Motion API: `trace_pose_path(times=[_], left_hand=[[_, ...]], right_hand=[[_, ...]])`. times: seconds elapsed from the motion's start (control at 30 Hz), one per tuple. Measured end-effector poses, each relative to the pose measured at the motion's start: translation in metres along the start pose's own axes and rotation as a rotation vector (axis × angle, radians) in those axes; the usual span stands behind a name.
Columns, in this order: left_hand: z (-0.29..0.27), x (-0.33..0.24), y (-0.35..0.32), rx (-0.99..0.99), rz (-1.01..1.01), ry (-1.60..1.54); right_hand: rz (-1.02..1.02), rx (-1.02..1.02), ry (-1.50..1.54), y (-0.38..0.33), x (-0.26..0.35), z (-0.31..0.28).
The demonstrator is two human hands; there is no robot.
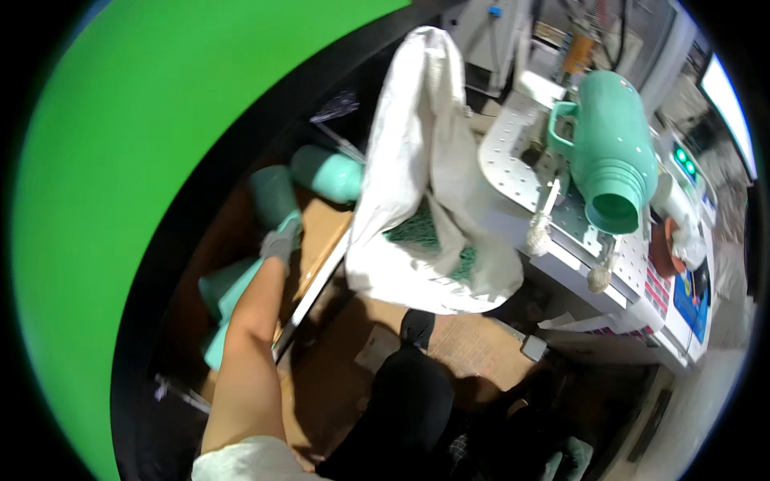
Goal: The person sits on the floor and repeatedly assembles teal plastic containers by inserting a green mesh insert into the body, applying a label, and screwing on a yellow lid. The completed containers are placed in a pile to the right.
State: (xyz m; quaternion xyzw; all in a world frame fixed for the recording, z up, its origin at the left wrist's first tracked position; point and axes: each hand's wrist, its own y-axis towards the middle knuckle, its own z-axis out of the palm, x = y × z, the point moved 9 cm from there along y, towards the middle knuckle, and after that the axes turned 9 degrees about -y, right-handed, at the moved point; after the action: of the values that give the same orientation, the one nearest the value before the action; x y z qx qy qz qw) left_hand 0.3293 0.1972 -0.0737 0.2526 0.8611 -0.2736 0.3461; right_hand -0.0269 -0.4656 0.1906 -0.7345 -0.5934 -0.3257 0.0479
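Note:
My left hand [280, 243], in a grey glove, reaches down at the left and its fingers are closed at the handle of a mint-green flask body [273, 195]. Part of the grip is hidden behind the glove. Right beside it lies another mint-green flask body [329, 173], and more green ones [227, 290] rest under and left of my forearm. They sit in a low place with brown cardboard [321, 232] along its side. My right hand is not in the picture.
A white woven sack [401, 264] with green granules inside stands mid-view. On the perforated white bench [509, 164] at the right, a mint-green flask body [613, 136] lies with its mouth toward me, near cloth-wrapped sticks [539, 232] and a brown pot [666, 248]. A large green panel [120, 160] curves along the left.

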Motion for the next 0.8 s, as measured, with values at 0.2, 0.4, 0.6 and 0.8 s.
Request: trace_pose_path(times=[0.2, 0.4, 0.6, 0.8], left_hand=[[0.018, 0.066, 0.071, -0.058, -0.018, 0.391], [-0.019, 0.100, 0.021, -0.107, -0.283, -0.530], [-0.122, -0.046, -0.306, 0.587, 0.278, -0.728], [-0.167, -0.132, -0.478, 0.670, 1.021, -0.057]], right_hand=[[-0.046, 0.165, 0.033, 0.006, 0.034, 0.035], [-0.010, 0.075, 0.148, 0.004, 0.041, 0.021], [-0.265, 0.104, 0.319, -0.015, 0.097, 0.028], [-0.813, 0.116, -0.023, -0.019, 0.215, -0.009]])
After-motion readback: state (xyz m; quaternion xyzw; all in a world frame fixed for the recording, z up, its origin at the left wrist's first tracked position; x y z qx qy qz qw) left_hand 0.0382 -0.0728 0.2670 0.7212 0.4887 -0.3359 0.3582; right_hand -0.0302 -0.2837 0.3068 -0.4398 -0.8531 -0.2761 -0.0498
